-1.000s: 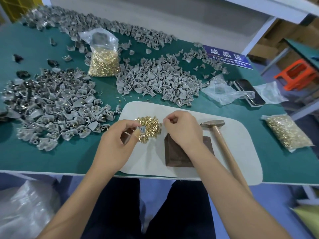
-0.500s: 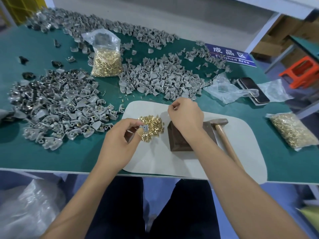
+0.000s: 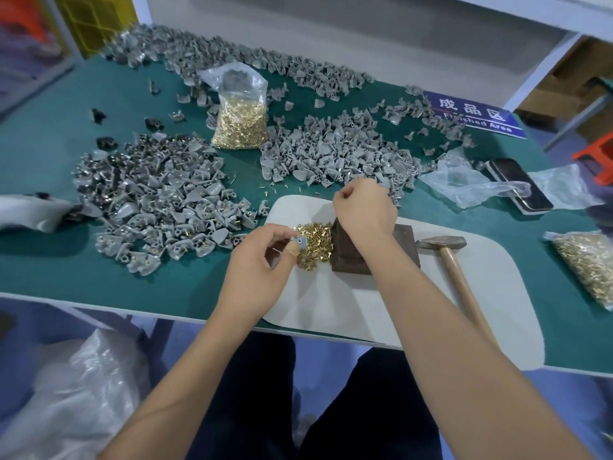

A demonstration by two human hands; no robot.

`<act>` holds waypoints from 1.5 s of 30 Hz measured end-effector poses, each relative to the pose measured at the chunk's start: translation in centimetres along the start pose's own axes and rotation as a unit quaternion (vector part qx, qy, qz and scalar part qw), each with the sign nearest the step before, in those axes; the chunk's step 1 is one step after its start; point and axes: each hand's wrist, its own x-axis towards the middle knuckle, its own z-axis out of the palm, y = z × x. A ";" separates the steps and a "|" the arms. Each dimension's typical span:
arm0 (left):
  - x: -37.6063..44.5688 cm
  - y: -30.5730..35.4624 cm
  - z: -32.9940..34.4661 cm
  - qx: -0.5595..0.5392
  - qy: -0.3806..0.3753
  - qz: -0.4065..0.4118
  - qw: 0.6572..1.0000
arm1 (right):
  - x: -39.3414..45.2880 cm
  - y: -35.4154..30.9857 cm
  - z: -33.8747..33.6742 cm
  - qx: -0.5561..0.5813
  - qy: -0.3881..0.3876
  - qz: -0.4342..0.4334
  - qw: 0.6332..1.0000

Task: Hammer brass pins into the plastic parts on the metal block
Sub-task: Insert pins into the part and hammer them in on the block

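My left hand (image 3: 257, 270) pinches a small grey plastic part (image 3: 300, 242) just left of a loose heap of brass pins (image 3: 315, 242) on a white mat (image 3: 365, 310). The dark metal block (image 3: 403, 245) stands right of the pins, partly hidden by my right wrist. My right hand (image 3: 363, 207) is beyond the block, at the near edge of a pile of grey plastic parts (image 3: 331, 157). Its fingers are curled under, and what they hold is hidden. A wooden-handled hammer (image 3: 459, 280) lies on the mat, right of the block.
A second pile of grey parts with pins (image 3: 159, 207) lies left. A bag of brass pins (image 3: 240, 124) stands behind, another bag (image 3: 587, 263) at the right edge. A phone (image 3: 517, 184), clear plastic bags (image 3: 464, 180) and a blue sign (image 3: 474, 114) sit far right.
My right hand has moved away from the pin heap, over the block, to the pile of grey parts. My left hand keeps its part beside the pins.
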 end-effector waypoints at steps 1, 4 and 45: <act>0.0 -0.2 0.0 0.004 0.000 0.002 1.000 | 0.1 -0.2 0.2 0.000 0.004 -0.002 1.000; 0.1 -0.7 -0.1 0.015 0.002 0.009 1.000 | 0.2 -0.7 0.6 -0.003 0.007 -0.006 1.000; 0.3 0.0 -0.2 0.042 -0.012 0.000 0.999 | -1.0 1.4 -1.6 0.008 -0.172 -0.159 0.972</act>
